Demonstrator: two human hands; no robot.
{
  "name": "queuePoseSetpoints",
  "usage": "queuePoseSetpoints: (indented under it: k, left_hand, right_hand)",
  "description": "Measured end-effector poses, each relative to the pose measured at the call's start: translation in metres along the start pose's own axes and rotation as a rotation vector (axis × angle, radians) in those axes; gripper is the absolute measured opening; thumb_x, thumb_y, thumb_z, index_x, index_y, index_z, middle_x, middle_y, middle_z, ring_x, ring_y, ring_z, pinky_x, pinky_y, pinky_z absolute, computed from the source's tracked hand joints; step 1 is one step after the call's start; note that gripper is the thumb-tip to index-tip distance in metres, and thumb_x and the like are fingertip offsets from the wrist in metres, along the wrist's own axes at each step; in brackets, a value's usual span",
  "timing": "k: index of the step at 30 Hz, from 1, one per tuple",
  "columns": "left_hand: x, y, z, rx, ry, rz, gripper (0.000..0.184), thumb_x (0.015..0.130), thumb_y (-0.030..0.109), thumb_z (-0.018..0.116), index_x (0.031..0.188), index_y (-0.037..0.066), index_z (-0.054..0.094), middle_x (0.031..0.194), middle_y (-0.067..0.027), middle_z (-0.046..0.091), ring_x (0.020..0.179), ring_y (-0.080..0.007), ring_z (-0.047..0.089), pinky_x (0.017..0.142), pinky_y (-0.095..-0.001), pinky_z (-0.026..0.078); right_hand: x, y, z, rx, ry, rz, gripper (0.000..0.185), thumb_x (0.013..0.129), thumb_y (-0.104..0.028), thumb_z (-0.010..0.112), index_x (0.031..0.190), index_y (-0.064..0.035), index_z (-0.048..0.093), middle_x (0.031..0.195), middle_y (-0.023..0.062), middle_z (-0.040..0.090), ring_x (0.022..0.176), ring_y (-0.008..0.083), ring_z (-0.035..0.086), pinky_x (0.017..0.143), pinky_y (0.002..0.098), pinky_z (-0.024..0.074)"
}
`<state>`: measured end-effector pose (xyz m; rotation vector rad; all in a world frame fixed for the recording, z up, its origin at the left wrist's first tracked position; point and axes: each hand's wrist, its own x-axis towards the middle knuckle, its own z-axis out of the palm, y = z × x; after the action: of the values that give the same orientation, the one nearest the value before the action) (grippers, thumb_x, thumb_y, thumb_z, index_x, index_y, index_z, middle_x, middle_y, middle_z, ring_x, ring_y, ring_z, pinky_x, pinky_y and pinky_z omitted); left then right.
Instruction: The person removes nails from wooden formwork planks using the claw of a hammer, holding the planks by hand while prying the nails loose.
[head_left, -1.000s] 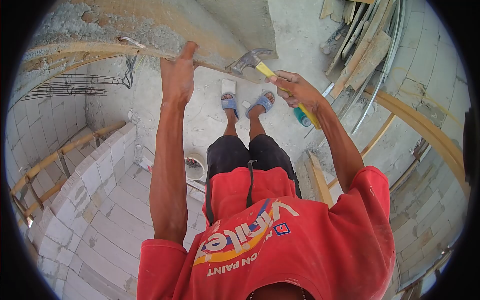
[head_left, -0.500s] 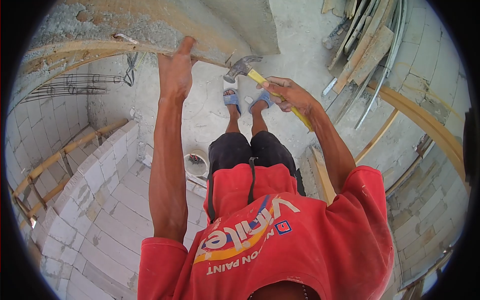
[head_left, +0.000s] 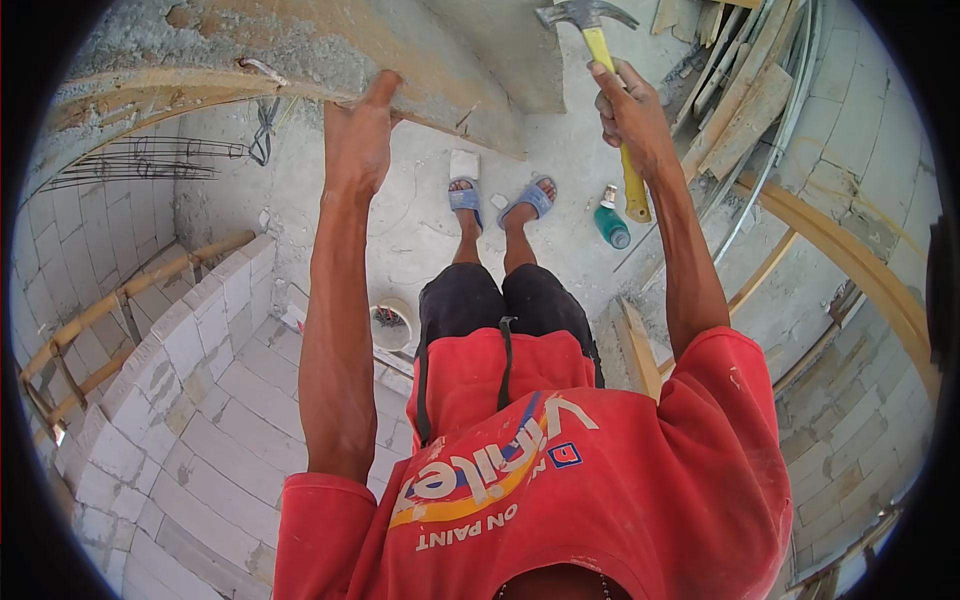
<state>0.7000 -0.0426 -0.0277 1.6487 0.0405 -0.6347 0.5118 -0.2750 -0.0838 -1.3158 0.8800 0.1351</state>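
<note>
My right hand (head_left: pixel 632 115) is closed around the yellow handle of a claw hammer (head_left: pixel 597 45), its metal head raised at the top, apart from the board. My left hand (head_left: pixel 358 140) grips the lower edge of a long wooden board (head_left: pixel 420 75) with cement stains, thumb on its face and the other fingers mostly hidden behind it. A thin nail (head_left: pixel 464 120) sticks out of the board near its right end, to the right of my left hand. Another bent piece of metal (head_left: pixel 262 71) lies against the board on the left.
A green bottle (head_left: pixel 611 227) and a white bucket (head_left: pixel 390 324) are on the floor near my feet. Wood scraps (head_left: pixel 735 110) are piled at upper right. A low block wall (head_left: pixel 190 350) and rebar (head_left: pixel 150 160) are on the left.
My right hand first drew the hammer down and left, away from the board's end, then lifted it up and right. My left hand stays on the board's edge.
</note>
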Motion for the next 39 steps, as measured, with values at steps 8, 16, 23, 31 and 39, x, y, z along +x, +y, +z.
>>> queuePoseSetpoints:
  k: [8, 16, 23, 31, 39]
  left_hand:
    - [0.002, 0.003, -0.006, 0.070, 0.000, -0.001, 0.050, 0.091, 0.008, 0.070, 0.135, -0.004, 0.050, 0.132, -0.0164, 0.056, 0.124, -0.0290, 0.057, 0.109, -0.0537, 0.049]
    - [0.001, 0.001, -0.009, 0.026, 0.027, 0.020, 0.044, 0.092, 0.008, 0.069, 0.129, -0.009, 0.053, 0.129, -0.0177, 0.058, 0.120, -0.0292, 0.061, 0.107, -0.0521, 0.051]
    - [-0.001, 0.004, -0.009, 0.083, -0.007, 0.000, 0.045, 0.093, 0.011, 0.070, 0.129, -0.009, 0.054, 0.129, -0.0185, 0.058, 0.121, -0.0288, 0.060, 0.106, -0.0513, 0.052]
    - [0.010, -0.008, -0.023, 0.066, -0.060, -0.014, 0.058, 0.090, 0.021, 0.073, 0.136, -0.006, 0.051, 0.130, -0.0142, 0.062, 0.120, -0.0255, 0.060, 0.107, -0.0447, 0.049]
    - [0.007, -0.004, -0.019, 0.137, -0.019, 0.007, 0.037, 0.090, 0.010, 0.071, 0.121, -0.006, 0.059, 0.119, -0.0139, 0.064, 0.110, -0.0259, 0.064, 0.100, -0.0467, 0.054]
  right_hand:
    - [-0.051, 0.051, 0.024, 0.147, -0.339, 0.323, 0.040, 0.104, -0.042, 0.061, 0.127, -0.0088, 0.063, 0.063, -0.0089, 0.039, 0.045, 0.0015, 0.032, 0.040, 0.0220, 0.0267]
    - [0.021, 0.053, -0.036, 0.328, 0.299, -0.033, 0.039, 0.106, -0.040, 0.059, 0.128, -0.0079, 0.059, 0.067, -0.0079, 0.039, 0.048, 0.0020, 0.032, 0.043, 0.0206, 0.0307]
    - [-0.032, 0.055, 0.055, -0.031, -0.512, 0.308, 0.034, 0.104, -0.042, 0.062, 0.117, -0.0110, 0.066, 0.062, -0.0085, 0.035, 0.049, 0.0055, 0.029, 0.046, 0.0261, 0.0250]
    - [-0.050, 0.033, 0.023, -0.227, 0.352, -0.104, 0.044, 0.106, -0.041, 0.058, 0.133, -0.0058, 0.062, 0.071, -0.0022, 0.049, 0.060, 0.0077, 0.044, 0.055, 0.0281, 0.0393]
    - [-0.058, -0.029, 0.052, -0.251, 0.343, -0.318, 0.049, 0.106, -0.042, 0.057, 0.137, -0.0033, 0.060, 0.078, 0.0057, 0.059, 0.068, 0.0148, 0.055, 0.064, 0.0309, 0.0451]
